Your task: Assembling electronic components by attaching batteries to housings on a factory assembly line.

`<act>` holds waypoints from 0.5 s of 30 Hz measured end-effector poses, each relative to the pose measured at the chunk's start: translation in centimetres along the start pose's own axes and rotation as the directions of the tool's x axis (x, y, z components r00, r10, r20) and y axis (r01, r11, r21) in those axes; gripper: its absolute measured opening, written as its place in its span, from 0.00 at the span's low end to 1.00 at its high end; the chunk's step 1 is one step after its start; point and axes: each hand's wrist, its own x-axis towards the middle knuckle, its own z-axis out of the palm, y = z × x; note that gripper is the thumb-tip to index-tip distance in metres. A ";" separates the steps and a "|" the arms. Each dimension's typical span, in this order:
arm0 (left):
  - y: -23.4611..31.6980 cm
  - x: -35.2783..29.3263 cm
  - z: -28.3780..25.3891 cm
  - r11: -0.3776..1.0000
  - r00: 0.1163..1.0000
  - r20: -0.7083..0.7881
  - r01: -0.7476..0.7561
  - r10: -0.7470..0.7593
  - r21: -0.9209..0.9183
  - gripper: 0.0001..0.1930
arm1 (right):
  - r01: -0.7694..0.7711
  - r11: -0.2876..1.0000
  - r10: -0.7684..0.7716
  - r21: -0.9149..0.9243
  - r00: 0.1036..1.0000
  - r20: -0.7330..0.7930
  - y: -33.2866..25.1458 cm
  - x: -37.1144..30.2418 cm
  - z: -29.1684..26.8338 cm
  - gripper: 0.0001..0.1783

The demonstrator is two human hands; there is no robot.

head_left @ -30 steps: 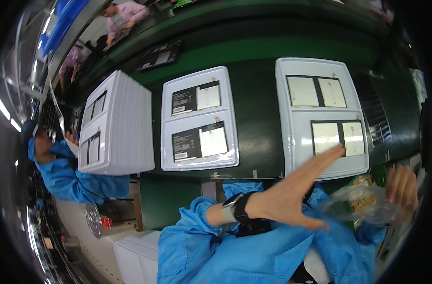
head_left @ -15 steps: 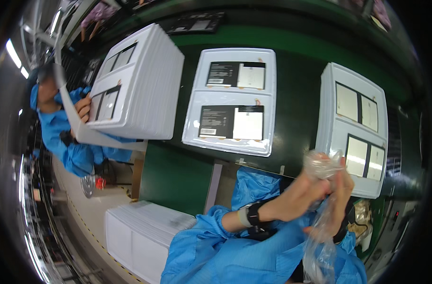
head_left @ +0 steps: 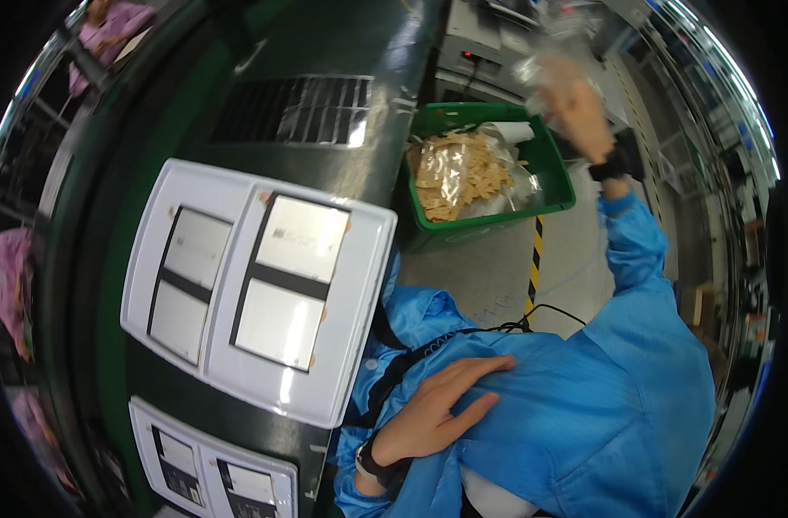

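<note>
My right hand is stretched out to the far right, blurred by motion. It grips crumpled clear plastic film, which trails above and beside the fingers. A green bin stands just left of that hand, with crumpled tan scraps and clear plastic inside. My left hand lies against the front of my blue smock, fingers apart and holding nothing. Nearest to it on the left is a white plastic tray with two flat silver-and-black battery packs in its compartments.
Another white tray with similar packs sits at the lower left on the dark green table. Grey equipment stands beyond the bin. Yellow-black tape crosses the floor. People in pink clothing are at the far left.
My view has swung right, bringing the green bin into sight. My hands have separated: the right moved out with the clear plastic, while the left let go and came against my smock.
</note>
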 end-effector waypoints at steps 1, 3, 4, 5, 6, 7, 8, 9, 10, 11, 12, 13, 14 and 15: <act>-0.4 0.1 -0.1 0.998 0.997 -0.066 0.029 -0.033 -0.057 0.22 | 0.059 0.963 -0.041 -0.262 0.996 0.076 4.2 -0.3 2.3 0.20; -0.9 -0.2 -0.3 0.998 0.991 -0.126 0.036 -0.043 -0.057 0.22 | -0.084 0.894 0.290 -0.441 0.859 0.423 5.9 -1.5 8.0 0.35; -1.1 -0.4 -0.5 0.996 0.984 -0.158 0.076 -0.082 -0.045 0.22 | 0.047 0.783 0.373 -0.621 0.763 0.528 8.4 -3.0 11.6 0.59; -1.4 -0.7 -0.7 0.992 0.970 -0.206 0.125 -0.129 -0.031 0.22 | 0.133 0.740 0.493 -0.659 0.559 0.667 7.1 -3.1 14.0 0.64; -1.4 -1.0 -0.7 0.984 0.959 -0.222 0.167 -0.177 -0.060 0.21 | 0.226 0.828 0.313 -0.513 0.573 0.757 11.3 -4.5 18.3 0.59; -1.6 -1.4 -0.7 0.982 0.954 -0.234 0.180 -0.190 -0.063 0.21 | 0.229 0.867 0.275 -0.442 0.520 0.809 11.9 -5.1 21.3 0.59; -1.8 -1.7 -0.7 0.973 0.936 -0.271 0.207 -0.226 -0.098 0.21 | 0.220 0.892 0.249 -0.395 0.489 0.836 11.6 -5.4 23.8 0.59; -1.8 -1.8 -0.8 0.964 0.917 -0.300 0.232 -0.262 -0.131 0.21 | 0.207 0.904 0.247 -0.373 0.459 0.853 11.8 -5.8 26.1 0.58; -1.8 -1.6 -0.8 0.955 0.897 -0.335 0.247 -0.289 -0.165 0.20 | 0.196 0.910 0.253 -0.365 0.435 0.864 12.1 -6.6 28.3 0.58; -1.5 -1.5 -1.1 0.949 0.885 -0.347 0.266 -0.311 -0.170 0.20 | 0.193 0.913 0.256 -0.360 0.416 0.872 12.4 -7.1 30.5 0.58; -1.1 -1.1 -1.7 0.957 0.897 -0.334 0.272 -0.289 -0.095 0.20 | 0.183 0.911 0.274 -0.370 0.403 0.873 13.0 -7.7 32.3 0.58; -0.8 -0.8 -2.3 0.960 0.910 -0.312 0.278 -0.272 -0.023 0.20 | 0.165 0.909 0.299 -0.384 0.385 0.873 14.2 -8.7 33.7 0.58; -0.3 -1.1 -3.2 0.975 0.947 -0.232 0.217 -0.223 -0.050 0.20 | 0.154 0.901 0.329 -0.406 0.368 0.869 15.6 -9.5 35.0 0.58; 1.2 -0.9 -4.1 0.980 0.957 -0.222 0.166 -0.188 -0.114 0.19 | 0.150 0.900 0.338 -0.409 0.351 0.873 16.3 -9.9 36.7 0.58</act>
